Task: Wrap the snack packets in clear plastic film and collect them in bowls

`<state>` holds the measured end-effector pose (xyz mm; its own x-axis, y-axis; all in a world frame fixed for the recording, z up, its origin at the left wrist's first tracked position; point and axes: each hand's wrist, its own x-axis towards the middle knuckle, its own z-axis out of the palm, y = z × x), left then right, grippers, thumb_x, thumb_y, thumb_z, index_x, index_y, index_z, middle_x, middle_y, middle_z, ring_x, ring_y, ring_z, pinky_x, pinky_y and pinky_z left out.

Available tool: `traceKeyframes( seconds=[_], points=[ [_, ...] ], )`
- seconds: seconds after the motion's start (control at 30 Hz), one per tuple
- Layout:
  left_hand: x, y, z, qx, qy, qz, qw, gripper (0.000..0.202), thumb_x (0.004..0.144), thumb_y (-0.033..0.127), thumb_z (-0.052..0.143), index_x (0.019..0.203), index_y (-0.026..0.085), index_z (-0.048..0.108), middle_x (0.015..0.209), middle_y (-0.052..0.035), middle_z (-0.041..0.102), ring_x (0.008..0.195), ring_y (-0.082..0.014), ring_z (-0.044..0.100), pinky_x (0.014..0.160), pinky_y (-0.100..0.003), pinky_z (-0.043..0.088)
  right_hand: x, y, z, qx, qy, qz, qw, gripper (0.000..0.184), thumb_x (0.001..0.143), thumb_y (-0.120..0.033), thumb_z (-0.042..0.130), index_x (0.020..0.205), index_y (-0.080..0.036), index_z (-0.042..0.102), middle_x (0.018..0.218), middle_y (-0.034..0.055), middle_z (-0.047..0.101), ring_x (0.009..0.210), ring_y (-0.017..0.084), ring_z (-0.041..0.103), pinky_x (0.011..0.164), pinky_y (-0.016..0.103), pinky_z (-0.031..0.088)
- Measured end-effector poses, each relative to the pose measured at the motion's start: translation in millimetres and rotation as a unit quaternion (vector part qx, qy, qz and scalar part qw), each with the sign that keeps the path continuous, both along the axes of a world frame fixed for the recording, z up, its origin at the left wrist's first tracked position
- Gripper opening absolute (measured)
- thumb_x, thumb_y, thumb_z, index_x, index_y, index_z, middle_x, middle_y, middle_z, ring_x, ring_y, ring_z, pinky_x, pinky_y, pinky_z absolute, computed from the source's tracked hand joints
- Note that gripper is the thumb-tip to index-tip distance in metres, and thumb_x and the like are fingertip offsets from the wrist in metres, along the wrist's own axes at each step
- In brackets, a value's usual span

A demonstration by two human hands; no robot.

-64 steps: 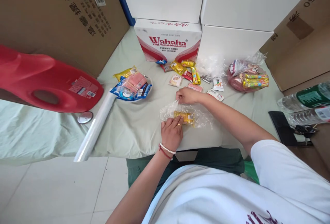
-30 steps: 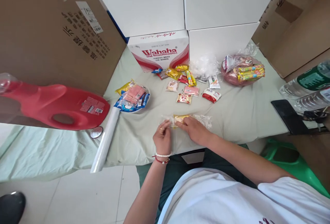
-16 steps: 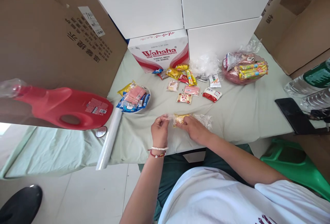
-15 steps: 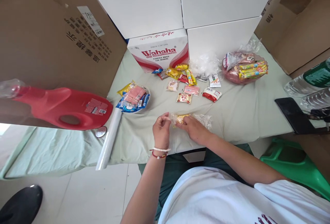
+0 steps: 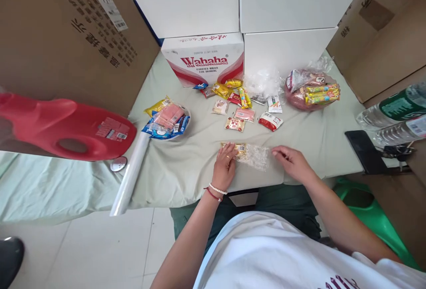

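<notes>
Near the table's front edge lies a clear plastic bag (image 5: 254, 157) with a gold-wrapped snack (image 5: 241, 148) in its left end. My left hand (image 5: 225, 165) rests over that end, its fingers stretched out flat and hiding part of the snack. At the bag's other end is my right hand (image 5: 293, 161), thumb and fingers pinched together. Whether a thin edge of plastic is between them I cannot make out. Just beyond the bag are a cream-and-red snack packet (image 5: 234, 124), a pink packet (image 5: 245, 114) and a red-and-white packet (image 5: 270, 121).
A bowl of snack packets (image 5: 190, 123) stands left, beside a clear plastic roll (image 5: 129, 178) and a red jug (image 5: 71, 129). A pinkish bowl (image 5: 294, 101) holds snacks at right. Behind is a Wahaha box (image 5: 203, 60). Water bottles (image 5: 399, 105) and a black phone (image 5: 361, 149) lie far right.
My left hand has moved from the bag's left tip onto the snack and flattened. My right hand has left the snack and shifted right to the bag's other end.
</notes>
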<state>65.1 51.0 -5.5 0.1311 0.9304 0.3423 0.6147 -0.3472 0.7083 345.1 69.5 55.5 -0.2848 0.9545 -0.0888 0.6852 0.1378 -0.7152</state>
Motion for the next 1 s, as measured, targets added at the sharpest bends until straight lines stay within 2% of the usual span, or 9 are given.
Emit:
traceKeyframes(
  seconds=[0.1, 0.2, 0.3, 0.43, 0.6, 0.73, 0.8, 0.9, 1.0],
  points=[
    [2, -1, -8.2, 0.065, 0.031, 0.023, 0.997, 0.036, 0.1, 0.015, 0.045, 0.122, 0.027, 0.071, 0.151, -0.0098, 0.059, 0.15, -0.0249, 0.044, 0.122, -0.057, 0.039, -7, 4, -11.6, 0.084, -0.102, -0.101, 0.986, 0.044, 0.094, -0.051, 0.062, 0.12, -0.017, 0.071, 0.12, 0.0175, 0.065, 0.114, 0.034, 0.057, 0.101, 0.049, 0.049],
    [7, -5, -11.8, 0.104, 0.078, 0.076, 0.989, 0.034, 0.096, 0.012, 0.053, 0.117, 0.028, 0.075, 0.148, -0.0111, 0.058, 0.146, -0.0279, 0.043, 0.118, -0.056, 0.041, -28, -2, -17.8, 0.104, -0.142, -0.048, 0.983, 0.033, 0.087, -0.043, 0.073, 0.109, -0.019, 0.072, 0.139, 0.0181, 0.058, 0.132, 0.038, 0.046, 0.108, 0.051, 0.043],
    [12, -11, -10.3, 0.097, 0.122, 0.097, 0.983, 0.033, 0.096, 0.014, 0.055, 0.116, 0.03, 0.076, 0.13, -0.0113, 0.068, 0.132, -0.027, 0.053, 0.113, -0.05, 0.043, -45, -8, -8.1, 0.077, -0.09, -0.028, 0.993, 0.013, 0.093, -0.032, 0.061, 0.098, -0.021, 0.067, 0.117, 0.0114, 0.067, 0.109, 0.028, 0.06, 0.094, 0.039, 0.049],
    [18, -16, -3.2, 0.036, 0.135, 0.098, 0.985, 0.034, 0.098, 0.018, 0.053, 0.119, 0.031, 0.076, 0.13, -0.0094, 0.071, 0.123, -0.0276, 0.061, 0.109, -0.049, 0.041, -79, 9, 18.6, 0.045, -0.017, -0.018, 0.999, 0.012, 0.096, -0.033, 0.057, 0.093, -0.023, 0.062, 0.084, 0.0012, 0.066, 0.077, 0.019, 0.061, 0.071, 0.029, 0.044],
    [9, -10, 10.3, -0.008, 0.092, 0.063, 0.994, 0.028, 0.089, 0.017, 0.055, 0.104, 0.022, 0.078, 0.118, -0.0141, 0.075, 0.118, -0.0306, 0.065, 0.105, -0.049, 0.047, -147, 45, 24.9, 0.044, -0.12, 0.059, 0.99, 0.009, 0.099, -0.024, 0.054, 0.101, -0.021, 0.062, 0.098, 0.006, 0.068, 0.09, 0.022, 0.061, 0.078, 0.032, 0.045],
    [-25, -15, 21.1, -0.046, -0.043, -0.007, 0.998, 0.029, 0.086, 0.024, 0.057, 0.107, 0.026, 0.077, 0.125, -0.0093, 0.075, 0.124, -0.0263, 0.066, 0.109, -0.045, 0.052, -168, 46, 14.5, 0.085, -0.18, 0.098, 0.975, 0.026, 0.108, -0.037, 0.044, 0.11, -0.018, 0.063, 0.114, 0.0153, 0.063, 0.108, 0.03, 0.055, 0.089, 0.04, 0.049],
    [-45, -25, 23.6, -0.068, -0.139, 0.03, 0.987, 0.028, 0.086, 0.024, 0.056, 0.105, 0.026, 0.077, 0.122, -0.007, 0.076, 0.118, -0.0237, 0.069, 0.106, -0.042, 0.054, -167, 39, 10.7, 0.123, -0.191, 0.117, 0.967, 0.035, 0.106, -0.048, 0.048, 0.111, -0.017, 0.063, 0.116, 0.0175, 0.06, 0.114, 0.034, 0.05, 0.093, 0.045, 0.049],
    [-66, -40, 23.4, -0.067, -0.229, 0.155, 0.959, 0.019, 0.083, 0.024, 0.059, 0.091, 0.023, 0.077, 0.105, -0.0056, 0.079, 0.104, -0.0225, 0.073, 0.099, -0.04, 0.056, -167, 29, 6.8, 0.151, -0.212, 0.148, 0.954, 0.049, 0.093, -0.059, 0.068, 0.115, -0.016, 0.062, 0.117, 0.0181, 0.058, 0.113, 0.035, 0.047, 0.093, 0.047, 0.05],
    [-73, -52, 22.4, -0.073, -0.235, 0.227, 0.942, 0.013, 0.083, 0.027, 0.062, 0.08, 0.022, 0.073, 0.092, -0.0042, 0.077, 0.095, -0.0215, 0.073, 0.094, -0.039, 0.056, -173, 28, 6.4, 0.142, -0.242, 0.149, 0.948, 0.052, 0.085, -0.049, 0.081, 0.118, -0.015, 0.061, 0.117, 0.0176, 0.058, 0.111, 0.035, 0.048, 0.089, 0.046, 0.051]
  ],
)
